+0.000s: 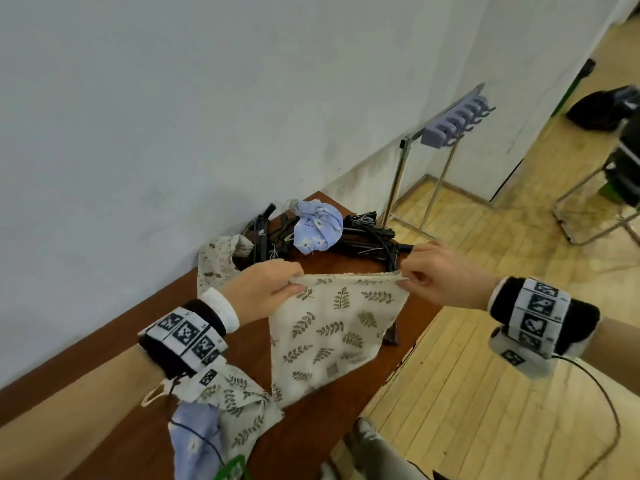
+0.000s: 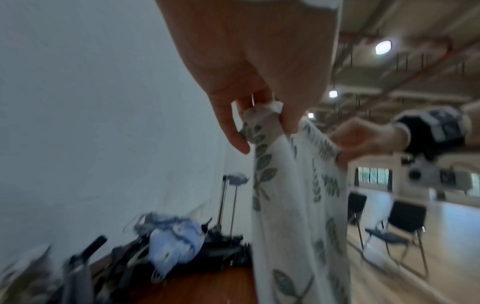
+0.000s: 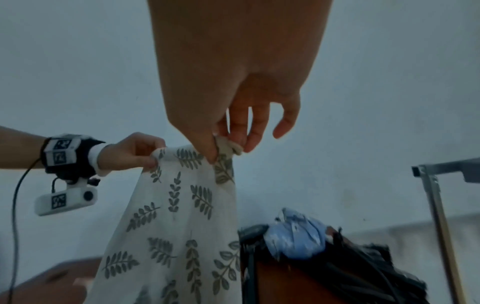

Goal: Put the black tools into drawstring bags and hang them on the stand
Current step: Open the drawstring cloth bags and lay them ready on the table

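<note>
Stretching leaf-print drawstring bag [image 1: 336,327] w/ left hand [image 1: 263,289] & right hand [image 1: 440,271] pinching its rim; black tools [image 1: 367,237] unbagged on counter [image 1: 311,427], stand [image 1: 453,123] bare.

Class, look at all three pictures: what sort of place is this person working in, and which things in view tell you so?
Probably a large hall or gym-like room rather than a home: pale wooden strip floor, high ceiling with exposed beams and round lights, and metal-framed chairs standing on open floor.
</note>
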The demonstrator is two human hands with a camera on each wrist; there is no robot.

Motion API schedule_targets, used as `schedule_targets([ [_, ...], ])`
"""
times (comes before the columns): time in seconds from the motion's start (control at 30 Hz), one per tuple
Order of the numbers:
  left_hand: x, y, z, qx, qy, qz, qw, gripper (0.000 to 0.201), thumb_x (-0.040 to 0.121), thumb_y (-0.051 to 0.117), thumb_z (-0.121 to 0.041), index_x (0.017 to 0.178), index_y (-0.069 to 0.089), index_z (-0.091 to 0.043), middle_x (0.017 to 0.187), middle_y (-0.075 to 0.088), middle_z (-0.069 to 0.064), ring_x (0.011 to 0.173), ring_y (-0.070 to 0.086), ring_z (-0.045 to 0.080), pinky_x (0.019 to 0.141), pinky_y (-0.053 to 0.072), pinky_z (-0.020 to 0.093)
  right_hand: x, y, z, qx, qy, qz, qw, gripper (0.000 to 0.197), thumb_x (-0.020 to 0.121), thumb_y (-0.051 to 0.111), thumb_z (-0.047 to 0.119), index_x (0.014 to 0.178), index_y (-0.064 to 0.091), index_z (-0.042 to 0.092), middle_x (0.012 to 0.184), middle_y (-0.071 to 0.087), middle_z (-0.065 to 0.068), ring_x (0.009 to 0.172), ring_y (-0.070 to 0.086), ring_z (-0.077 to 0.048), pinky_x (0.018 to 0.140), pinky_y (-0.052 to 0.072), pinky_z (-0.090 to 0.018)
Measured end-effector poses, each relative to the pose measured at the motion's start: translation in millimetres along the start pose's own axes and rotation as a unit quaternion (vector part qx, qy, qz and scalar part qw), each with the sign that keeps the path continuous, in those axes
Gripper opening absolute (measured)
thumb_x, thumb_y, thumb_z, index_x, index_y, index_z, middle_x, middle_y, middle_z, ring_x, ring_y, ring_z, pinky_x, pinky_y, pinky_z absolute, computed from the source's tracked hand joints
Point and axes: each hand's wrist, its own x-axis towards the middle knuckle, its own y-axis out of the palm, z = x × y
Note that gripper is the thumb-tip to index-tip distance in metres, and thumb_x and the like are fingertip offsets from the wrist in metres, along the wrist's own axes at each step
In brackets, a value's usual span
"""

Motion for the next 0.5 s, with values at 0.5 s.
schedule_targets([
  [0.5,-37.7,-14.5,-28.1,-0.415,-0.14,0.037,0.898,0.016,0.075,0.077,-0.003,0.074,0.065,-0.013,0.071,0.067,-0.003,0.068,0.062,0.009,0.064,0.049,0.021,17.6,-45.1,36.2,0.525,0.148,0.121,0.829,0.012,0.079,0.059,0.009,0.075,0.047,0.01,0.067,0.049,-0.011,0.057,0.047,-0.02,0.044,0.035,-0.018],
])
